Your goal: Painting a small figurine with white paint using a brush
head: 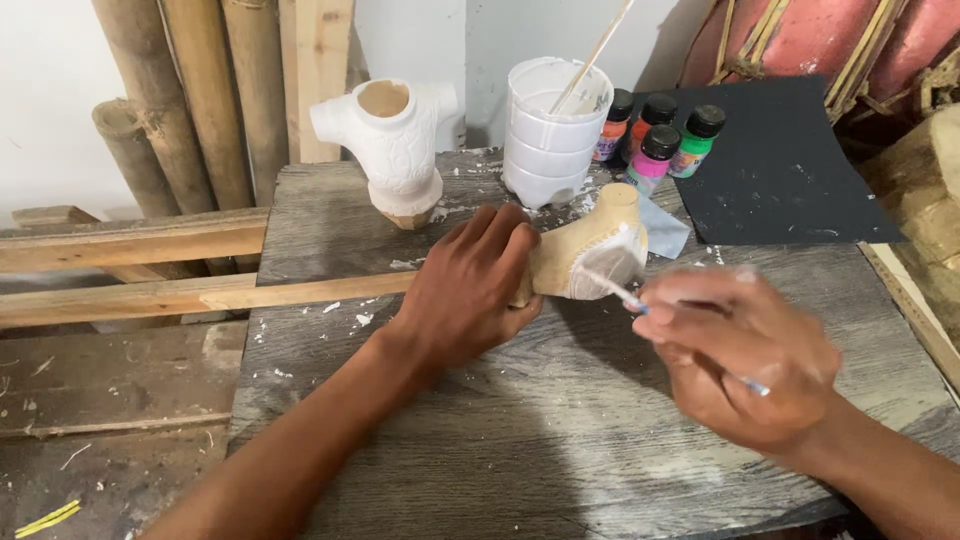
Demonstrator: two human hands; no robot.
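Note:
My left hand (470, 285) grips a tan wooden torso-shaped carving (590, 245) lying tilted on the grey wooden table (560, 420). Part of the carving is coated white. My right hand (735, 355) pinches a thin paintbrush (625, 293), and its tip touches the white patch on the carving. A second torso carving (393, 145), fully white, stands upright at the table's back left.
A white plastic tub (552, 130) with a stick in it stands behind the carving. Several small paint bottles (660, 135) with black caps sit beside it. A black sheet (775, 170) lies at the back right. Bamboo poles (190, 100) and wooden planks (130, 245) are at left.

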